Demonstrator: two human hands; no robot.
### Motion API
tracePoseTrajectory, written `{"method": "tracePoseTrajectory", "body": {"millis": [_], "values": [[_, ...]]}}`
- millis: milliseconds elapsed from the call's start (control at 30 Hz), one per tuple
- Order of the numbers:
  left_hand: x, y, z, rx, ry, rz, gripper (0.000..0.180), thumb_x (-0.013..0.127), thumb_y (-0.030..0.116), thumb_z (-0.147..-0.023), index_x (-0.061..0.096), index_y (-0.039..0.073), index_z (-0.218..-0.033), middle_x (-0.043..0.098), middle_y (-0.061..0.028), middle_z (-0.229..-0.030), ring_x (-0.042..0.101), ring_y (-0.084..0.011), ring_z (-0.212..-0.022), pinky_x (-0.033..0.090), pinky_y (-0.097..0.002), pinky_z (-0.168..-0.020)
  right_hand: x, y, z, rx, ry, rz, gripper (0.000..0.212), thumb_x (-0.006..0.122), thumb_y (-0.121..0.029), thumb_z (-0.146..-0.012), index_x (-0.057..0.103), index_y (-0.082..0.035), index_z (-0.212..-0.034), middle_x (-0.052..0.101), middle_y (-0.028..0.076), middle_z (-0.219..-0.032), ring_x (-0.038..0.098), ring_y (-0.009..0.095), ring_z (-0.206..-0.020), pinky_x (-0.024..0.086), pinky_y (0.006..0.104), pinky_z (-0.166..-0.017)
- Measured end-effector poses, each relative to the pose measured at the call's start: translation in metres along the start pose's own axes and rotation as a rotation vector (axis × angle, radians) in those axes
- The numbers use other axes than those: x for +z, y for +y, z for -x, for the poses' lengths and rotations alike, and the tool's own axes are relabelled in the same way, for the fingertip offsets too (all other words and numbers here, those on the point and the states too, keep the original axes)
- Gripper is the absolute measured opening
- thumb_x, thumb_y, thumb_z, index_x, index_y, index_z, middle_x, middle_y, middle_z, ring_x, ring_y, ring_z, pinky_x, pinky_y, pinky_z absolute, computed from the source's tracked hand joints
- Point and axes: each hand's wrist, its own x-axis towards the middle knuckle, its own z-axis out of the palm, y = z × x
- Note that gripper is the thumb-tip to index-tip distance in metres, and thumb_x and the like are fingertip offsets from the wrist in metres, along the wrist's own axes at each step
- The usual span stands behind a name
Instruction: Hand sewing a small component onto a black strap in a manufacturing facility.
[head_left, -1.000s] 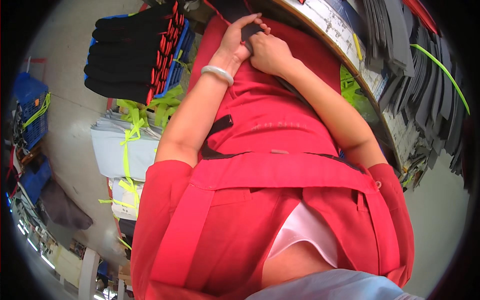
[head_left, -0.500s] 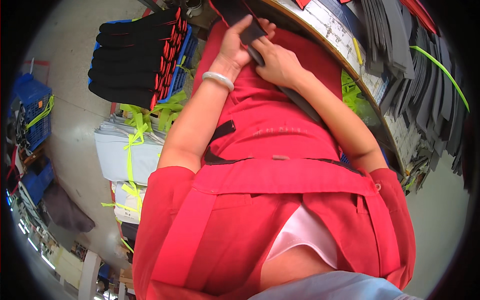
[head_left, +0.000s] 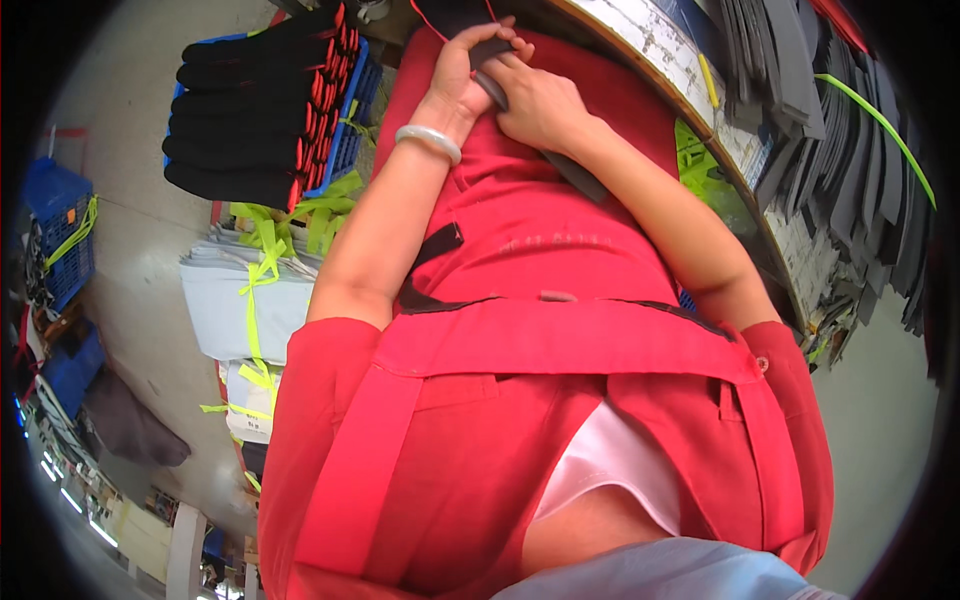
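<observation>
A worker in a red apron (head_left: pixel 560 245) holds a dark grey strip (head_left: pixel 575 178) above the lap, just beside a worn white counter (head_left: pixel 665 45). The right hand (head_left: pixel 548 108) is closed around the strip; the left hand (head_left: pixel 463 75) half-curls about its upper stretch, though how firmly it pinches cannot be told.

The step in hand looks to be working the strip between two sets of fingers; the next move seems to call for a steady right grip while the left guides the upper stretch.

The long axis slants from upper left, away from the body, down to lower right, where one end shows beneath the right forearm. The other points toward black red-edged cloth (head_left: pixel 455 14); whether the two are joined is hidden by the hands.
</observation>
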Motion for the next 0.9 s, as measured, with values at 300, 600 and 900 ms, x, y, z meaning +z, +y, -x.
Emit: {"method": "tracePoseTrajectory", "body": {"millis": [300, 600, 900], "values": [[0.004, 0.015, 0.003, -0.046, -0.01, 0.084, 0.026, 0.061, 0.017, -0.089, 0.053, -0.004, -0.102, 0.061, -0.0108, -0.085, 0.059, -0.026, -0.082, 0.05, -0.043, -0.085, 0.003, -0.003, 0.007, -0.006, -0.078, 0.11, 0.04, 0.055, -0.013, -0.072, 0.056, -0.007, -0.112, 0.061, 0.016, -0.114, 0.065, 0.035, -0.091, 0.054, 0.0454, -0.073], [-0.004, 0.03, 0.01, -0.061, -0.071, 0.33, 0.029, 0.062, 0.015, -0.087, 0.052, -0.006, -0.105, 0.057, -0.0095, -0.081, 0.056, -0.0244, -0.081, 0.047, -0.041, -0.085, -0.01, -0.025, 0.03, -0.089, 0.021, 0.026, 0.045, 0.057, -0.015, -0.069, 0.055, -0.009, -0.114, 0.063, 0.016, -0.114, 0.063, 0.036, -0.095, 0.052, 0.0457, -0.077], [0.033, 0.006, 0.018, 0.087, 0.166, 0.042, 0.029, 0.063, 0.017, -0.088, 0.053, -0.004, -0.105, 0.061, -0.0114, -0.086, 0.06, -0.0273, -0.084, 0.05, -0.0449, -0.086, -0.007, -0.005, 0.001, -0.023, -0.101, 0.089, 0.052, 0.058, -0.01, -0.07, 0.049, -0.013, -0.121, 0.056, 0.011, -0.117, 0.063, 0.035, -0.092, 0.053, 0.0463, -0.071]]}}
